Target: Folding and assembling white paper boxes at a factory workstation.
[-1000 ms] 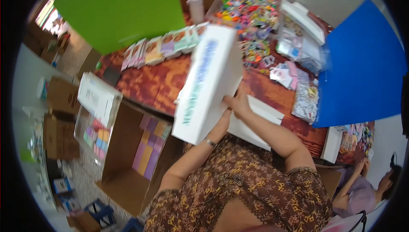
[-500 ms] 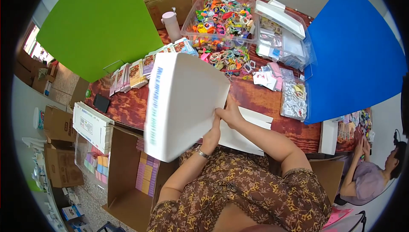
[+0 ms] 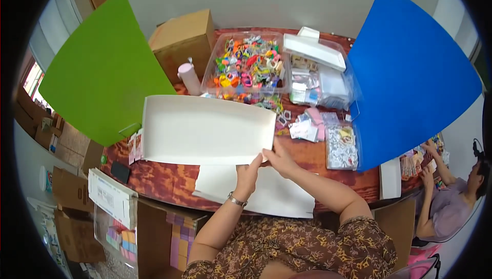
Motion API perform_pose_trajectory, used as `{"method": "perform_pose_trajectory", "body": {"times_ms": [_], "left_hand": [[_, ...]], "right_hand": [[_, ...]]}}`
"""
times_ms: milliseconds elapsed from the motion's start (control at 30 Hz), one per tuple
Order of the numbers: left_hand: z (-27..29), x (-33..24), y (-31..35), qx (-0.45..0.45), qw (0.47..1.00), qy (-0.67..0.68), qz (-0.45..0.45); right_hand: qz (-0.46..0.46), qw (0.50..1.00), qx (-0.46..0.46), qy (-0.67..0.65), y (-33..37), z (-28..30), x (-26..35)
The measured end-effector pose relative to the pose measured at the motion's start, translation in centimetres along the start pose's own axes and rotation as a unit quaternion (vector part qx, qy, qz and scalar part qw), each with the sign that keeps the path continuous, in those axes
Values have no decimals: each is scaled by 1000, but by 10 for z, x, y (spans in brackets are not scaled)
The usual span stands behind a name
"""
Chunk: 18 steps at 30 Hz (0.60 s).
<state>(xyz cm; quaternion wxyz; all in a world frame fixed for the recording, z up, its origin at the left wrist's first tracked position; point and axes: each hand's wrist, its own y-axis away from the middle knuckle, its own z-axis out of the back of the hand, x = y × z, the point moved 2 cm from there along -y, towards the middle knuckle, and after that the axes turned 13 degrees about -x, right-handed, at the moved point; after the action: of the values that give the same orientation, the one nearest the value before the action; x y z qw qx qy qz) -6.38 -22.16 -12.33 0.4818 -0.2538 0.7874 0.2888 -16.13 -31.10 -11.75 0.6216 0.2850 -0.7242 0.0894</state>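
A long white cardboard tray (image 3: 205, 130) is held up over the table, its hollow inside facing me. Both hands grip its lower right corner. My left hand (image 3: 248, 176) pinches the bottom edge, while my right hand (image 3: 279, 161) is closed on the corner just beside it, thumbs near each other. Below my forearms a flat white cardboard piece (image 3: 277, 192) lies on the table at the front edge. Behind the raised tray, part of the card packs (image 3: 135, 147) shows at its left end; the others are hidden.
A clear bin of colourful small toys (image 3: 248, 66) stands at the back, beside a bin of bagged items (image 3: 323, 81). Green (image 3: 102, 74) and blue (image 3: 410, 84) panels flank the table. A pink bottle (image 3: 189, 79) stands left. Another person (image 3: 451, 192) works at far right.
The tray has swung from a steep, edge-on tilt to lying lengthwise, its inside now turned to me. My hands stay on its corner. The view has tipped upward.
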Motion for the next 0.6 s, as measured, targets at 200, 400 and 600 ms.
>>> {"method": "perform_pose_trajectory", "body": {"times_ms": [200, 400, 600], "left_hand": [[8, -15, -22, 58, 979, -150, -121], [53, -3, 19, 16, 972, -226, -61], [99, -5, 68, -48, 940, -332, -57]], "right_hand": [[140, 978, -156, -10, -105, 95, 53], [190, 929, -293, -120, -223, 215, 144], [133, 871, -465, -93, -284, 281, 174]]}}
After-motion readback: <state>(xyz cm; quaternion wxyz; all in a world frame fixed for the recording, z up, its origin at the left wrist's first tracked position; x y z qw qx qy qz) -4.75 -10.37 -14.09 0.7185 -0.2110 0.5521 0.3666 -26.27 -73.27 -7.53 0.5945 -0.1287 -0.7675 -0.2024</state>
